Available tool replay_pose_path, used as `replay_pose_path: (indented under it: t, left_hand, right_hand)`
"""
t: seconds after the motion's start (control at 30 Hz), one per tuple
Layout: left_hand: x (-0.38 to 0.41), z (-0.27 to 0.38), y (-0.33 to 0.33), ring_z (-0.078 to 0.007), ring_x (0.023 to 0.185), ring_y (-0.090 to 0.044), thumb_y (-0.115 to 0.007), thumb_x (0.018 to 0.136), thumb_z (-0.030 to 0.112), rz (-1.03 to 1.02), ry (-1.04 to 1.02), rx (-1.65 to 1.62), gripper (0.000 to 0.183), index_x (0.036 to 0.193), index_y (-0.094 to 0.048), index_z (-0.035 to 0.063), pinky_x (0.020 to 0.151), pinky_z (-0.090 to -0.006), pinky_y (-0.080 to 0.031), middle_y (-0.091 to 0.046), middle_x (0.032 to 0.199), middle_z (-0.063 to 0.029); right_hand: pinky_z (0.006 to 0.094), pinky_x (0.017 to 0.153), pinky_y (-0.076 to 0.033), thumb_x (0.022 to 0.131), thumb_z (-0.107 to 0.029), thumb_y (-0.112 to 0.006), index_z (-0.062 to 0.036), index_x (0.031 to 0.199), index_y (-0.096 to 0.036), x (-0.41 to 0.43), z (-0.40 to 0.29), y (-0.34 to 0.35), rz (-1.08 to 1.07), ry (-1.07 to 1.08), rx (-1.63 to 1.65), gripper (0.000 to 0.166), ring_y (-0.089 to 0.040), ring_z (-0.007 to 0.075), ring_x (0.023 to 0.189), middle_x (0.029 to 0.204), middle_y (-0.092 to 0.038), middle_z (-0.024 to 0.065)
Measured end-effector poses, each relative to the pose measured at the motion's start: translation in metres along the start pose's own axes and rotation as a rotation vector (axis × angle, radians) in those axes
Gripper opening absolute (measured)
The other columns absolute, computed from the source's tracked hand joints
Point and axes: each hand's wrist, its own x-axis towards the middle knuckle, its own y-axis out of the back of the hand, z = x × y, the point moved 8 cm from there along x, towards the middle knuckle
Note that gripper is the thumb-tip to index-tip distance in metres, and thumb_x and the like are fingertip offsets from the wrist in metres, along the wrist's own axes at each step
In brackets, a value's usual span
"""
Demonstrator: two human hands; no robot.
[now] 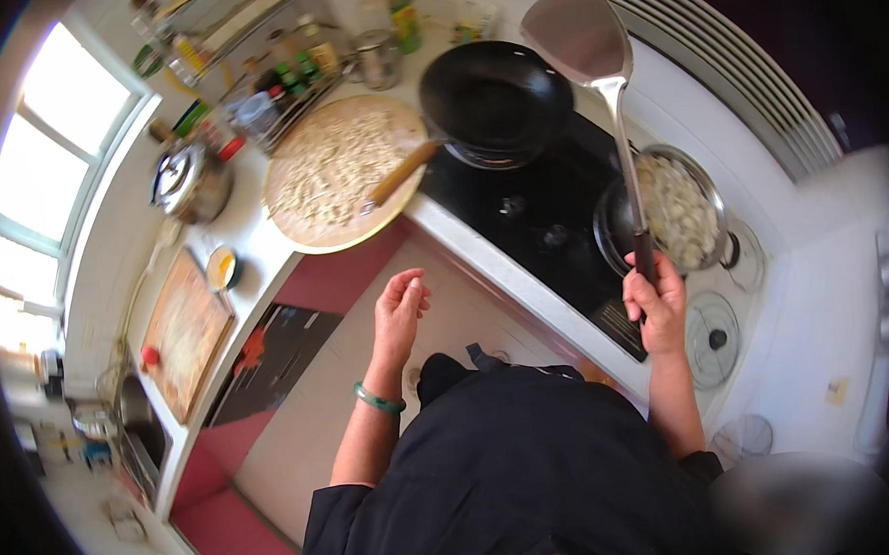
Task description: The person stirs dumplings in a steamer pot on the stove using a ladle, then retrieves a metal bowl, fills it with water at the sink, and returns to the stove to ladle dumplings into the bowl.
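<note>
My right hand (657,298) grips the dark handle of a metal wok spatula (579,37), holding it upright with the blade raised. Its shaft crosses in front of a steel pot (716,184), in which pale, chunky food (680,211) lies. My left hand (401,305) hangs in front of the counter, fingers loosely curled and nothing visible in it. A black wok (492,97) with a wooden handle (406,173) stands on the far part of the black cooktop (530,199). Left of it, a round board (294,236) carries many small pale dough pieces (335,167).
A wooden cutting board (190,333) and a small bowl (223,267) with something orange lie on the left counter, near a pressure cooker (191,184). Bottles (319,48) crowd the corner rack. A glass lid (711,339) rests right of the cooktop. The range hood (733,64) overhangs it.
</note>
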Motion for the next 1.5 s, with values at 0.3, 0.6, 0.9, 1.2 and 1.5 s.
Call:
replay_pose_path:
  t: [0.3, 0.6, 0.9, 1.2, 1.5]
  left_hand:
    - [0.064, 0.025, -0.125, -0.0051, 0.066, -0.049, -0.050, 0.093, 0.015, -0.311, 0.039, 0.095, 0.021, 0.108, -0.060, 0.0046, 0.059, -0.0184, -0.039, -0.058, 0.080, 0.0007]
    - [0.132, 0.045, -0.233, -0.0051, 0.069, -0.049, -0.049, 0.094, 0.019, -0.572, -0.054, 0.258, 0.026, 0.114, -0.058, 0.0056, 0.060, -0.0185, -0.040, -0.057, 0.082, 0.0014]
    - [0.182, 0.045, -0.305, -0.0052, 0.068, -0.049, -0.053, 0.092, 0.021, -0.720, -0.142, 0.287, 0.031, 0.119, -0.056, 0.0053, 0.061, -0.0190, -0.041, -0.057, 0.085, 0.0011]
    - [0.209, 0.035, -0.352, -0.0069, 0.070, -0.052, -0.056, 0.090, 0.031, -0.743, -0.276, 0.380, 0.044, 0.126, -0.051, 0.0075, 0.060, -0.0209, -0.041, -0.055, 0.091, 0.0013]
    - [0.204, 0.030, -0.365, -0.0123, 0.070, -0.055, -0.058, 0.087, 0.022, -0.798, -0.148, 0.357, 0.046, 0.129, -0.047, 0.0050, 0.067, -0.0247, -0.047, -0.056, 0.087, -0.0057]
  right_hand:
    - [0.0172, 0.046, -0.030, 0.088, -0.022, -0.059, 0.0009, 0.116, -0.050, -0.055, -0.055, 0.151, 0.481, 0.092, -0.311, 0.037, -0.038, 0.0023, 0.052, 0.067, -0.048, -0.0020]
    - [0.0198, 0.061, -0.039, 0.083, -0.010, -0.062, -0.0035, 0.118, -0.054, -0.106, -0.127, 0.172, 0.814, -0.058, -0.949, 0.036, -0.047, 0.0057, 0.067, 0.081, -0.056, 0.0002]
    - [0.0327, 0.059, -0.043, 0.075, -0.009, -0.066, -0.0106, 0.109, -0.060, -0.082, -0.182, 0.139, 0.647, -0.273, -1.689, 0.035, -0.053, 0.0253, 0.063, 0.074, -0.054, 0.0091]
    - [0.0342, 0.057, -0.042, 0.067, -0.007, -0.071, -0.0163, 0.102, -0.063, -0.031, -0.216, 0.121, 0.395, -0.366, -2.111, 0.037, -0.048, 0.0232, 0.059, 0.072, -0.050, 0.0049]
    - [0.0313, 0.056, -0.042, 0.065, -0.007, -0.072, -0.0159, 0.092, -0.065, 0.021, -0.210, 0.110, 0.122, -0.358, -2.328, 0.029, -0.050, 0.0211, 0.058, 0.068, -0.050, 0.0056]
